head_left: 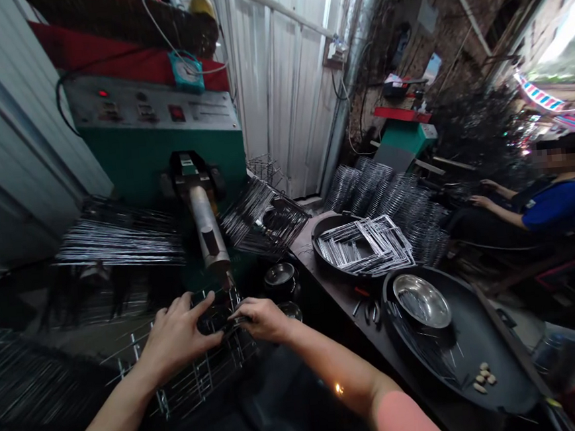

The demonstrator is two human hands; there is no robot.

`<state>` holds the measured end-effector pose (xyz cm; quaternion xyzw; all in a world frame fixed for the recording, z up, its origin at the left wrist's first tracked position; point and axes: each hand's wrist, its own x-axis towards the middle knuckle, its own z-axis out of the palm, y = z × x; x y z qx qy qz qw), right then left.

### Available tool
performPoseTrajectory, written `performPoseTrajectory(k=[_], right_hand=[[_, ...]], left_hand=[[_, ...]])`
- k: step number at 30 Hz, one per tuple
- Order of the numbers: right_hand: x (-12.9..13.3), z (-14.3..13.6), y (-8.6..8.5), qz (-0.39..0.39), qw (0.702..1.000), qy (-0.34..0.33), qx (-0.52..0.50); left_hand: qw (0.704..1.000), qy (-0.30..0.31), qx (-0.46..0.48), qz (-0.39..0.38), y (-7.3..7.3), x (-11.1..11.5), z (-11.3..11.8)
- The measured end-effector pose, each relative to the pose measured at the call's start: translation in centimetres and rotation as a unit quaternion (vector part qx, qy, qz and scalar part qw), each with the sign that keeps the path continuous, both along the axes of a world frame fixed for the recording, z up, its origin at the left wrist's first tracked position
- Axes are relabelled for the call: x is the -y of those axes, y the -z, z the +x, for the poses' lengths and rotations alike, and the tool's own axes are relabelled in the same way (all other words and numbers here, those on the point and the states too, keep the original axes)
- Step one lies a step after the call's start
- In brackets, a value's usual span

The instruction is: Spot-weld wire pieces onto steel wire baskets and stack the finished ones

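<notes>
A green spot welder stands before me, its metal arm reaching down towards my hands. Beneath the arm's tip lies a wire rack of thin crossed metal rods, partly covered by my hands and in shadow. My left hand rests over the rack's left part, thumb and fingers spread apart. Close to the tip, on its right side, my right hand has its fingers pinched together at the rack's rods. What sits between those fingers is too small and dark to make out.
Wire frames hang left and right of the arm. On the bench at right are a pan of rectangular wire frames, pliers and a large dark tray bearing a steel bowl. A person in blue sits far right.
</notes>
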<state>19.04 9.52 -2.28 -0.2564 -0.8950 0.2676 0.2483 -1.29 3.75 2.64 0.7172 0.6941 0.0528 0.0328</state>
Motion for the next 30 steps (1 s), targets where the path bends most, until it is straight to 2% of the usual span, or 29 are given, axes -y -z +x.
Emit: performPoseTrajectory(k=[4, 7, 10, 12, 14, 17, 19, 20, 22, 25, 27, 30], right_hand=[[-1.7, -1.0, -0.6, 0.001, 1.000, 0.010, 0.009], [-2.3, -1.4, -0.9, -0.011, 1.000, 0.010, 0.002], [-1.6, -1.0, -0.4, -0.045, 0.998, 0.029, -0.041], [-0.6, 0.0, 0.6, -0.098, 0.988, 0.074, -0.095], [0.8, 1.9, 2.3, -0.186, 0.959, 0.151, -0.153], [3.3, 5.9, 5.8, -0.351, 0.875, 0.271, -0.194], [5.0, 8.7, 8.0, -0.431, 0.820, 0.319, -0.199], [5.8, 9.9, 8.9, -0.443, 0.807, 0.331, -0.207], [7.1, 11.6, 10.1, -0.423, 0.810, 0.334, -0.232], [8.0, 12.7, 10.6, -0.378, 0.828, 0.317, -0.267], [8.0, 12.7, 10.5, -0.391, 0.812, 0.327, -0.284], [7.5, 12.5, 10.4, -0.424, 0.772, 0.354, -0.316]], left_hand=[[1.000, -0.017, 0.018, -0.014, -0.6, -1.5, -0.5], [0.999, -0.022, 0.029, -0.010, -0.7, -1.7, -0.3], [0.999, -0.019, 0.027, 0.004, -0.7, -1.1, 0.2], [1.000, -0.006, 0.015, 0.015, -0.6, -0.7, 0.4], [1.000, 0.001, 0.014, 0.022, -0.5, -0.6, 0.3], [0.998, -0.016, 0.053, 0.021, -0.5, -1.2, -0.4], [0.997, -0.035, 0.073, 0.007, -0.6, -1.8, -0.8], [0.996, -0.044, 0.075, -0.001, -0.7, -2.1, -0.9], [0.996, -0.052, 0.073, -0.002, -1.0, -2.6, -1.0], [0.995, -0.062, 0.077, 0.009, -1.6, -3.0, -0.8], [0.994, -0.078, 0.079, 0.004, -1.9, -3.1, -0.7], [0.994, -0.076, 0.081, -0.004, -2.1, -3.2, -0.7]])
